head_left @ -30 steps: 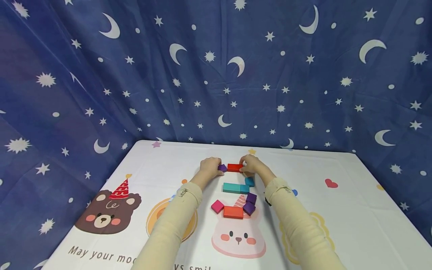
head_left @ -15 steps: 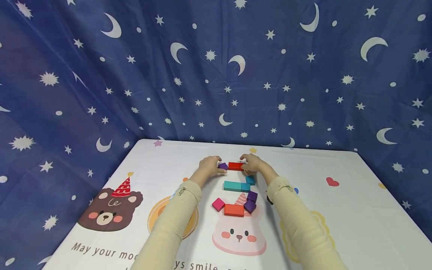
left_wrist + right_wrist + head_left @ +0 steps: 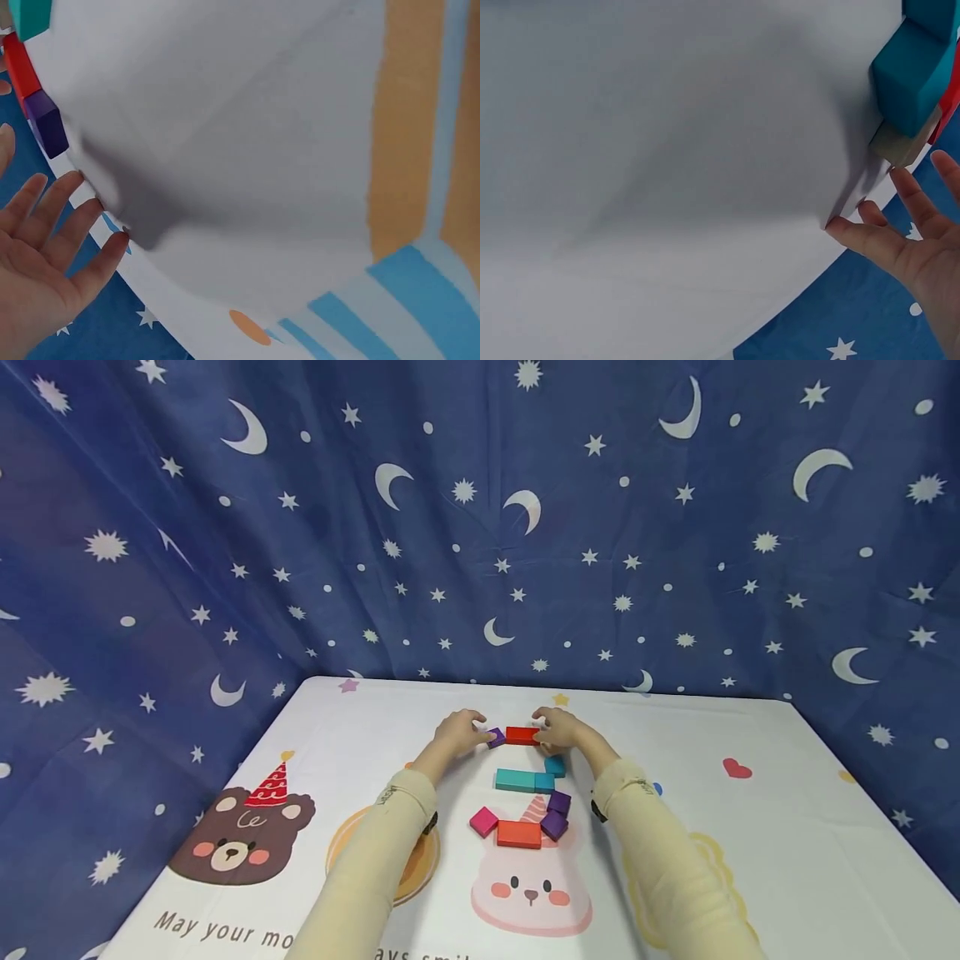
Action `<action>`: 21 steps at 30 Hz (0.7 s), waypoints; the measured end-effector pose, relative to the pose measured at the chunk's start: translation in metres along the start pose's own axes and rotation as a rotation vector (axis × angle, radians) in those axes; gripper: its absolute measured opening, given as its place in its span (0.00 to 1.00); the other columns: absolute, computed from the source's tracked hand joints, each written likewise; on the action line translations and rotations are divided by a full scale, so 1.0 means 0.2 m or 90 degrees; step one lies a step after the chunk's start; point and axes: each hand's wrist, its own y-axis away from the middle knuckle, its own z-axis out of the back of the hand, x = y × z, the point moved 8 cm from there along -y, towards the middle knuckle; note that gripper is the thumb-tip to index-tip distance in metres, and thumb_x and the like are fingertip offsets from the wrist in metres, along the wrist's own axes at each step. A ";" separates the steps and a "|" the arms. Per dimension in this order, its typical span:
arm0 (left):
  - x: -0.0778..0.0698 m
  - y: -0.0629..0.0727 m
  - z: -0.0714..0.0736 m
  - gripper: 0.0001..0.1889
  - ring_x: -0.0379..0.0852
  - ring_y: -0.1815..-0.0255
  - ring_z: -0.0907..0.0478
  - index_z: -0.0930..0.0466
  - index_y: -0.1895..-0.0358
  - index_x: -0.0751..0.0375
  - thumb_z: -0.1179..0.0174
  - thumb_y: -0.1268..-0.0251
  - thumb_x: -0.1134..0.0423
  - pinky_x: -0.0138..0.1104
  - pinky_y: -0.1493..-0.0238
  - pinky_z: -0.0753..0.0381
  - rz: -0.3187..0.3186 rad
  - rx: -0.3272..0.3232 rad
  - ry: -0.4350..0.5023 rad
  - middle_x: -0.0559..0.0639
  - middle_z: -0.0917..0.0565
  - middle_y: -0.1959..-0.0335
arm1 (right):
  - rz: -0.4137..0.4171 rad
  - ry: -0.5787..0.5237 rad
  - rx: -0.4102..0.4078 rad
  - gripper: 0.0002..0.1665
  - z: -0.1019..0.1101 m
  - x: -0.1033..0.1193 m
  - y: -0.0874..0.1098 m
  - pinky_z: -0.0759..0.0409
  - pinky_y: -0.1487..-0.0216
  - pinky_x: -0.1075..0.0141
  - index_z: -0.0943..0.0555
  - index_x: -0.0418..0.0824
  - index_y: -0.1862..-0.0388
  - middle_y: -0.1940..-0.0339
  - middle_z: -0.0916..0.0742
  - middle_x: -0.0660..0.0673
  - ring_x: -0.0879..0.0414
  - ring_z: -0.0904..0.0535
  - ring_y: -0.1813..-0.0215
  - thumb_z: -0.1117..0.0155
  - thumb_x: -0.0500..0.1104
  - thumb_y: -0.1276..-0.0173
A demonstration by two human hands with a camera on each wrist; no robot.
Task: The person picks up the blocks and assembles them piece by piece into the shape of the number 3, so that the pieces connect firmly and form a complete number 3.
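Observation:
My left hand (image 3: 456, 733) is just left of a small purple block (image 3: 496, 737), its fingers extended; the left wrist view shows a gap between fingertips and block. Touching that block's right side is a long red block (image 3: 520, 735). My right hand (image 3: 562, 730) overlaps the red block's right end in the head view. In the right wrist view its fingers are spread, one fingertip right at a plain wooden block (image 3: 901, 142), which the hand hides in the head view. Beside the wooden block sits a small teal block (image 3: 554, 766).
Nearer me, a long turquoise block (image 3: 514, 780) adjoins a small teal one (image 3: 544, 782). Below them lie two purple blocks (image 3: 554, 825), an orange-red block (image 3: 519, 835) and a pink block (image 3: 483, 822). A printed white cloth (image 3: 750, 843) covers the table; a starry blue curtain (image 3: 570, 635) hangs behind.
My left hand has let go of the small purple block and drawn slightly left, its fingers loosening. My right hand stays near the red block's end. The blocks keep their layout.

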 end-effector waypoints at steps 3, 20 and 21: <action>0.02 0.01 0.01 0.22 0.52 0.50 0.21 0.22 0.45 0.59 0.38 0.39 0.52 0.44 0.46 0.25 0.009 -0.005 0.033 0.56 0.16 0.52 | 0.012 -0.017 0.002 0.28 0.00 0.00 0.01 0.31 0.37 0.46 0.35 0.34 0.35 0.38 0.27 0.27 0.40 0.28 0.43 0.45 0.41 0.31; 0.06 0.01 0.00 0.17 0.49 0.59 0.19 0.17 0.55 0.59 0.38 0.41 0.52 0.42 0.55 0.23 -0.085 -0.051 0.058 0.53 0.14 0.63 | 0.078 -0.015 -0.060 0.23 0.01 -0.04 0.06 0.32 0.36 0.45 0.29 0.29 0.41 0.42 0.24 0.27 0.36 0.29 0.38 0.45 0.36 0.34; 0.06 0.02 0.01 0.16 0.49 0.59 0.19 0.17 0.55 0.59 0.38 0.41 0.52 0.42 0.55 0.23 -0.091 -0.060 0.060 0.52 0.14 0.64 | 0.082 -0.009 -0.065 0.23 0.02 -0.05 0.07 0.32 0.37 0.45 0.29 0.29 0.41 0.42 0.23 0.27 0.36 0.28 0.39 0.45 0.36 0.34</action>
